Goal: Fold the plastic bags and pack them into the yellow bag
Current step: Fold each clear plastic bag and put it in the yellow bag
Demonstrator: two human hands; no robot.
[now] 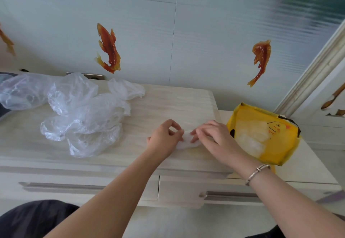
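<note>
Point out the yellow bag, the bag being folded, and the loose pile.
yellow bag point(280, 144): head view, printed front face.
folded plastic bag point(183, 144): head view, white strip between the hands.
pile of plastic bags point(82, 118): head view, crumpled middle.

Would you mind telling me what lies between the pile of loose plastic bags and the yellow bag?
In the head view, both hands, left hand and right hand, working a small folded bag on the dresser top.

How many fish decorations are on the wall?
3: one at the left edge, partly cut off; one left of centre; one on the right. More may lie outside the view.
</note>
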